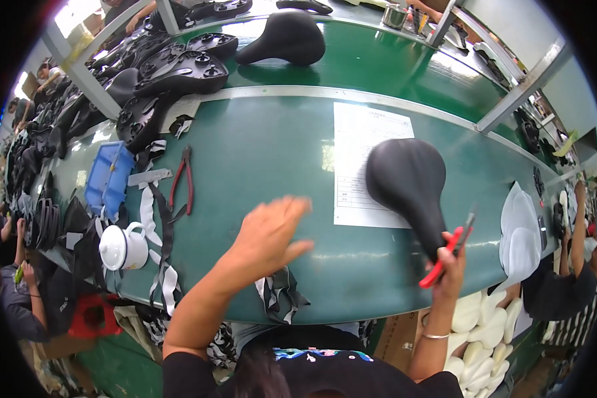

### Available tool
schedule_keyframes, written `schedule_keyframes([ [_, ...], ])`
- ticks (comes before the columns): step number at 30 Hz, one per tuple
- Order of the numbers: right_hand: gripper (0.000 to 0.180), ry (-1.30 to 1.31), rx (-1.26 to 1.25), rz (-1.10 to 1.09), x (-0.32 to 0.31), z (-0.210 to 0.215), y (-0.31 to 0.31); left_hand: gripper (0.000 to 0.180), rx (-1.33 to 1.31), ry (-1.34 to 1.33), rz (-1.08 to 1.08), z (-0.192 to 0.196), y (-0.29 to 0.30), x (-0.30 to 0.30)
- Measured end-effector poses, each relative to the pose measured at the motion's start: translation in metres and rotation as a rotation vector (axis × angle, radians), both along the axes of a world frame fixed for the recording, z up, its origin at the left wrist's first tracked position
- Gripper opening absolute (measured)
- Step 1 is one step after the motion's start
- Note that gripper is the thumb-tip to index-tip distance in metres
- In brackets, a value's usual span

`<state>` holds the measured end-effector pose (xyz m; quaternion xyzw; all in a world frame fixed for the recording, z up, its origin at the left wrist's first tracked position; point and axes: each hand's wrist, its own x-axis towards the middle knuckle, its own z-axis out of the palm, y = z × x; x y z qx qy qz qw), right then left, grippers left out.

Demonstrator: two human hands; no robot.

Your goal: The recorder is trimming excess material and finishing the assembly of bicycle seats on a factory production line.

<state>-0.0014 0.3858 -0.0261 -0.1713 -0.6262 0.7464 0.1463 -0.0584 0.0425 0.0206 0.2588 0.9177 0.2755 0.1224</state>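
the black bicycle saddle (408, 186) lies on the green tabletop (272, 152), partly over a white printed sheet (361, 142). its long axis runs from the broad rear at about 11 o'clock to the narrow nose at about 5 o'clock, and the nose ends right at the right hand (452, 262). that hand sits at the near edge of the tabletop with its fingers curled around red-handled cutters (444, 255); the tool's red grip and dark tip stand just beside the saddle's nose, touching or nearly so, i cannot tell which.

the left hand (268, 235) hovers over bare tabletop with fingers spread and holding nothing. from it the saddle lies at about 2 o'clock, well apart, with the edge of the sheet between them. so the right hand is clearly the nearer one to the saddle, and it meets it at the narrow end, not the wide one.

at the left hand's 6 o'clock some black and white strips (282, 295) hang over the tabletop edge. at its 10 o'clock lie red-handled pliers (182, 179), farther out a blue tray (109, 176), and at 9 o'clock a white enamel mug (123, 247). more black saddles (282, 36) sit on the far belt at 12 o'clock.
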Motion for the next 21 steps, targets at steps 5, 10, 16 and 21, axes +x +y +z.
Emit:
schedule_keyframes([
  [5, 0.056, 0.291, 0.488, 0.482, 0.006, 0.045, -0.115, 0.078, 0.277, 0.724, 0.038, -0.043, 0.05, -0.032],
  [10, 0.036, 0.14, 0.071, 0.522, 0.008, 0.044, -0.127, 0.034, 1.245, 0.221, 0.424, -0.065, 0.027, -0.027],
  [16, 0.03, -0.065, 0.164, 0.361, -0.003, 0.004, -0.131, 0.059, 1.245, -0.616, 0.87, -0.046, -0.045, 0.002],
  [21, 0.042, 0.038, 0.564, 0.706, -0.002, 0.002, -0.127, 0.055, 1.096, -0.553, 0.817, -0.025, -0.072, 0.019],
])
